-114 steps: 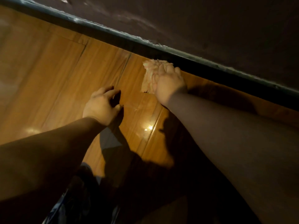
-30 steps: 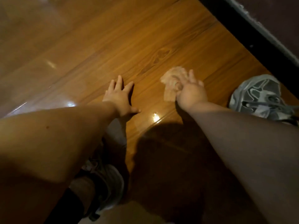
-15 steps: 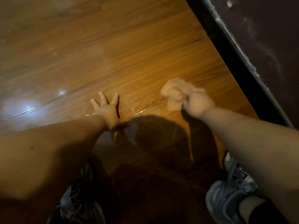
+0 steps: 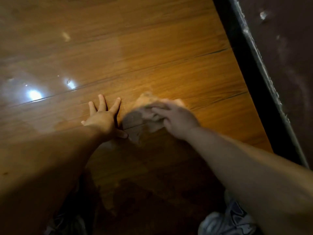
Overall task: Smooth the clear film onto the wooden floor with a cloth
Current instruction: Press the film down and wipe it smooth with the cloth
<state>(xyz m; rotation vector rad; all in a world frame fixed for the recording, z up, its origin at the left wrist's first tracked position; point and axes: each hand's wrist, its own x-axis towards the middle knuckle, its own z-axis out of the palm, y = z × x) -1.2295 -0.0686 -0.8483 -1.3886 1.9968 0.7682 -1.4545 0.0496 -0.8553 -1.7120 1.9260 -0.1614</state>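
Two hands work: the flat, spread left hand (image 4: 101,118) steadies the shiny brown wooden floor (image 4: 169,68); the right hand (image 4: 176,120) presses a crumpled pale cloth (image 4: 147,106), fingers closed over it. Next, probably rub outward.

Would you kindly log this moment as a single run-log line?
step: smoothing film | left hand: flat, fingers spread on wooden floor | right hand: pressing cloth, blurred | film: edge unclear
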